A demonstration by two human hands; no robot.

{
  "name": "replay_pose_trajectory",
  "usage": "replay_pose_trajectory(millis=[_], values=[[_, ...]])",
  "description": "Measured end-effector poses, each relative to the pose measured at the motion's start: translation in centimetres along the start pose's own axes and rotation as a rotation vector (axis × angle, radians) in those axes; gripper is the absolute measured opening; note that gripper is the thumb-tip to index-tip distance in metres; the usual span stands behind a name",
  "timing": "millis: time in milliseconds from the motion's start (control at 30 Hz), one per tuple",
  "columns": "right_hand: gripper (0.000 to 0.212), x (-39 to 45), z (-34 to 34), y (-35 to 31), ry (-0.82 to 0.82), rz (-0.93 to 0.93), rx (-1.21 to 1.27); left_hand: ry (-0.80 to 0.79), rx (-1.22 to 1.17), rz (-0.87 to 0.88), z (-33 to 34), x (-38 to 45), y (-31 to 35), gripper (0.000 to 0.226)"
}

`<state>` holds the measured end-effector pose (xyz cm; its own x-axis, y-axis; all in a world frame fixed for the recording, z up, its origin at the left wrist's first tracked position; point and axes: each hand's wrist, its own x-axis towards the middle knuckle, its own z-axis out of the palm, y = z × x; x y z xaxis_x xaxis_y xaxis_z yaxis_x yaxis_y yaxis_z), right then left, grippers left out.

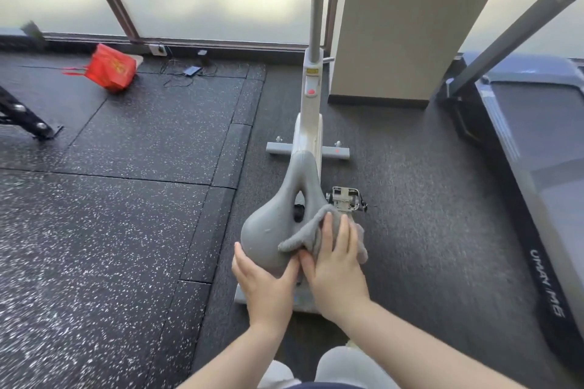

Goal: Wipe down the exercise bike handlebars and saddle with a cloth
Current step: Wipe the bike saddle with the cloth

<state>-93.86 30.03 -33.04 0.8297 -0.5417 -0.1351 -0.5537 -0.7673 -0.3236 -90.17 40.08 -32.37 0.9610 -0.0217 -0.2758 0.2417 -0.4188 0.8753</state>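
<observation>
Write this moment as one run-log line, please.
step: wiping saddle | right hand: presses cloth on saddle's right side | left hand: steadies saddle rear | handlebars: not visible

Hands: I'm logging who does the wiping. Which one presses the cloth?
The right hand presses the grey cloth on the saddle; the left hand touches only the saddle's rear.
</observation>
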Motion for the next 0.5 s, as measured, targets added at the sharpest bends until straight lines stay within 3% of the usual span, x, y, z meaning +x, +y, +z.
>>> replay_pose_trajectory(millis=[67, 133, 200, 300, 367, 433, 500], values=[[0.077, 1.2, -1.3, 0.8, 0.055, -0.058, 0.083, -0.008, -0.034, -0.030, 0.0, 0.1, -0.2, 0.114], [0.070, 1.3, -1.2, 1.1, 0.021, -0.027, 0.357, -0.001, -0.058, -0.048, 0.1, 0.1, -0.3, 0.113], [0.062, 0.0, 0.0, 0.1, 0.187, 0.087, 0.629, 0.011, -0.085, -0.096, 0.4, -0.1, -0.4, 0.110], [0.067, -0.8, 0.6, -1.6, 0.285, 0.219, 0.613, 0.015, -0.190, -0.206, 1.0, -0.5, -0.6, 0.104], [0.059, 1.4, -0.2, -0.8, 0.214, 0.293, 0.654, -0.006, -0.252, -0.283, 1.3, -0.6, -0.7, 0.102], [0.036, 3.4, -1.3, -0.1, 0.141, 0.476, 0.873, -0.023, -0.339, -0.420, 1.8, -0.7, -0.5, 0.096], [0.033, 3.4, -1.1, -0.5, 0.139, 0.619, 0.931, -0.019, -0.389, -0.539, 2.7, -1.0, 0.0, 0.086]])
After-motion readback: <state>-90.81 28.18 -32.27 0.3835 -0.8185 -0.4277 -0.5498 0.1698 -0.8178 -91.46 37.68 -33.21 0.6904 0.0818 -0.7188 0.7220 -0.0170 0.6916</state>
